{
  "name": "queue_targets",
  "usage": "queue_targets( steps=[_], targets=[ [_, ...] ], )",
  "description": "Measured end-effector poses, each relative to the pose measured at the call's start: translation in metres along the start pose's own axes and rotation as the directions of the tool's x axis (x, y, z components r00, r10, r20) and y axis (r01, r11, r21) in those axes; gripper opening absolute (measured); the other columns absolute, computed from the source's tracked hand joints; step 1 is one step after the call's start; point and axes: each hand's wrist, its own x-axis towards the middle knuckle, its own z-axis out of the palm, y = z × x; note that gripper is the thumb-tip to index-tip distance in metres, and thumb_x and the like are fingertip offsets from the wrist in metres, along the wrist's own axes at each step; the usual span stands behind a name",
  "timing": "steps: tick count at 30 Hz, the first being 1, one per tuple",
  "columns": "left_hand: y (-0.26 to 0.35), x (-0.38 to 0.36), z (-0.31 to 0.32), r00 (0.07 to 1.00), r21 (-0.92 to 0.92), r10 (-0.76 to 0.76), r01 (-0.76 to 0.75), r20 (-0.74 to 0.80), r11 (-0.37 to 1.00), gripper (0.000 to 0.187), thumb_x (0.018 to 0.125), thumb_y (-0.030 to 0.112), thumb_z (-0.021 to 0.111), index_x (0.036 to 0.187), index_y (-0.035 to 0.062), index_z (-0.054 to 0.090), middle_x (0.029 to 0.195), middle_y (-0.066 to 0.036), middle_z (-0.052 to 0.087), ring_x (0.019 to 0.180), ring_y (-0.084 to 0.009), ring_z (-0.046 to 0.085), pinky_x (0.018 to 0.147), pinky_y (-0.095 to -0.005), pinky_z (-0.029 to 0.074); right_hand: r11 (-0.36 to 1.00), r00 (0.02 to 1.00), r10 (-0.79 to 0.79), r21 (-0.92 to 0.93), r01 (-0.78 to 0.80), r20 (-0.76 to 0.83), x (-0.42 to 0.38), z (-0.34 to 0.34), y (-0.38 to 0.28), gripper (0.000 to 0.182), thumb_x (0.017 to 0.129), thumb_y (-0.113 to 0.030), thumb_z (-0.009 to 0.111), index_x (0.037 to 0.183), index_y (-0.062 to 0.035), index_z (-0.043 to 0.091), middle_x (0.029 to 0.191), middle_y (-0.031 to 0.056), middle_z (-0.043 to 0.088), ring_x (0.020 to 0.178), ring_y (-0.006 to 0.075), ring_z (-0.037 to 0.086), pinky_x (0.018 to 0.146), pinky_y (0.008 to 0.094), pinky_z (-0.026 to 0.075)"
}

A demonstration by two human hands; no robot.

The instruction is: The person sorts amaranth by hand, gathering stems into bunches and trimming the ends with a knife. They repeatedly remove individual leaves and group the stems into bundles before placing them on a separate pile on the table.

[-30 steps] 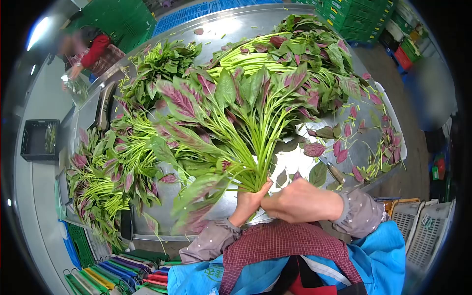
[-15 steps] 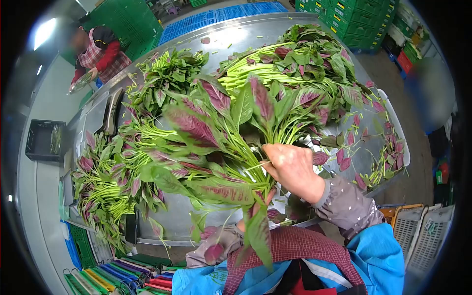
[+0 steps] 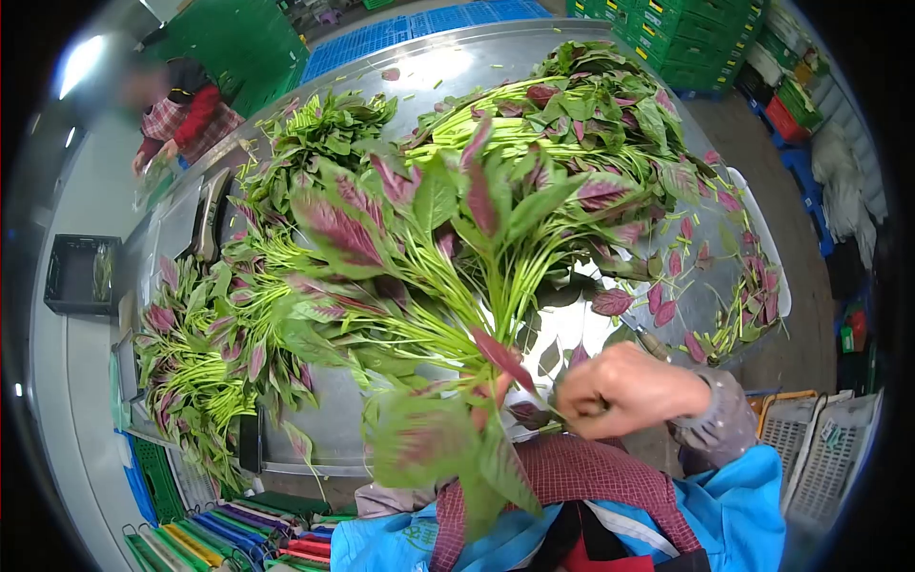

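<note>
A large fanned bunch of red-and-green leafy stems [image 3: 453, 276] rises over the metal table. My left hand [image 3: 491, 396] is mostly hidden by leaves, wrapped round the lower stems of this bunch. To its right, my right hand [image 3: 624, 389] is curled closed, with a dark leaf at its fingertips. A knife with a wooden handle [image 3: 652, 343] lies just above my right hand. Behind the bunch is a big pile of the same greens [image 3: 572, 119], with more heaps at the left [image 3: 205, 353].
The metal table [image 3: 334, 429] carries a dark scale-like device [image 3: 212, 214] at left. A black crate [image 3: 78, 276] stands further left, near a co-worker in a red checked apron [image 3: 186, 124]. Loose leaves lie on a white tray [image 3: 772, 257]. Green crates [image 3: 686, 48] are stacked behind.
My right hand has left the upper stems and moved down and right, toward my body. The bunch has spread into a wider fan, and the knife handle now shows.
</note>
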Motion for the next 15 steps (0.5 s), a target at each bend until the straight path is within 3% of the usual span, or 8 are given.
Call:
queue_targets(
  steps=[1,2,3,7,9,10,14,15],
  targets=[
    [0.002,0.001,-0.001,1.000,0.031,-0.006,0.006,-0.002,1.000,0.019,0.079,0.010,0.063,0.095,0.0003,0.059,0.088,-0.008,0.062,0.080,-0.0177,0.058,0.073,-0.0309,0.044,1.000,1.000,-0.001,-0.002,0.001,0.002,-0.006,0.001,0.006,0.011,0.068,-0.015,0.059,0.073,-0.0047,0.056,0.067,0.0102,0.056,0.063,0.0314,0.057,0.052,0.0408,0.042],
    [0.003,0.002,0.000,1.000,0.068,-0.016,0.016,0.000,0.998,0.018,0.079,0.010,0.063,0.094,0.0003,0.059,0.087,-0.008,0.062,0.080,-0.0173,0.058,0.073,-0.0306,0.045,0.976,0.997,0.029,-0.214,-0.044,-0.075,-0.011,0.007,0.011,0.014,0.068,-0.015,0.061,0.078,-0.0058,0.057,0.070,0.0093,0.057,0.066,0.0303,0.057,0.053,0.0400,0.042],
    [-0.027,0.005,0.004,0.992,0.109,0.122,-0.119,-0.021,0.987,0.013,0.079,0.009,0.062,0.089,0.0001,0.061,0.082,-0.005,0.062,0.076,-0.0148,0.058,0.069,-0.0283,0.045,0.904,0.986,0.040,-0.414,-0.104,-0.160,-0.014,0.010,0.014,0.019,0.068,-0.016,0.062,0.084,-0.0069,0.059,0.074,0.0084,0.058,0.068,0.0292,0.058,0.053,0.0392,0.043],
    [-0.031,0.005,0.011,0.998,0.053,0.064,-0.063,-0.014,0.997,0.015,0.080,0.007,0.061,0.092,0.0001,0.059,0.087,-0.007,0.062,0.078,-0.0153,0.058,0.070,-0.0285,0.045,0.957,0.911,-0.083,-0.287,-0.040,-0.403,0.008,0.005,-0.001,0.028,0.069,-0.014,0.063,0.096,-0.0075,0.058,0.078,0.0076,0.059,0.068,0.0277,0.059,0.054,0.0379,0.045],
    [-0.030,0.006,0.010,0.922,0.292,0.386,-0.360,-0.033,0.886,0.019,0.081,0.007,0.060,0.098,0.0000,0.057,0.091,-0.006,0.060,0.080,-0.0133,0.056,0.069,-0.0274,0.045,0.969,0.829,-0.158,-0.245,0.026,-0.536,0.028,0.018,0.003,0.027,0.070,-0.012,0.062,0.096,-0.0069,0.058,0.077,0.0070,0.059,0.067,0.0270,0.058,0.053,0.0371,0.044],
    [-0.029,0.005,0.008,0.920,0.287,0.389,-0.362,-0.039,0.887,0.019,0.081,0.007,0.060,0.098,0.0000,0.057,0.091,-0.006,0.060,0.080,-0.0132,0.056,0.069,-0.0274,0.044,0.972,0.721,-0.214,-0.214,0.092,-0.659,0.039,0.023,0.007,0.026,0.071,-0.011,0.061,0.097,-0.0064,0.058,0.077,0.0065,0.058,0.065,0.0263,0.058,0.052,0.0363,0.044],
    [-0.022,0.002,0.004,0.987,0.011,0.154,-0.154,-0.039,0.988,0.019,0.081,0.007,0.060,0.099,0.0000,0.057,0.092,-0.006,0.060,0.080,-0.0131,0.056,0.069,-0.0275,0.044,0.955,0.687,-0.291,-0.240,0.171,-0.666,0.068,0.025,0.016,0.026,0.076,-0.012,0.060,0.101,-0.0084,0.059,0.075,0.0062,0.057,0.062,0.0225,0.057,0.052,0.0332,0.045],
    [-0.020,0.001,0.003,0.991,-0.031,0.129,-0.130,-0.032,0.991,0.019,0.081,0.007,0.060,0.099,0.0000,0.057,0.092,-0.006,0.060,0.081,-0.0130,0.056,0.069,-0.0276,0.044,0.948,0.755,-0.255,-0.311,0.072,-0.604,0.069,0.024,0.015,0.027,0.077,-0.015,0.061,0.103,-0.0098,0.059,0.074,0.0063,0.057,0.059,0.0224,0.057,0.052,0.0329,0.045]
  ],
)
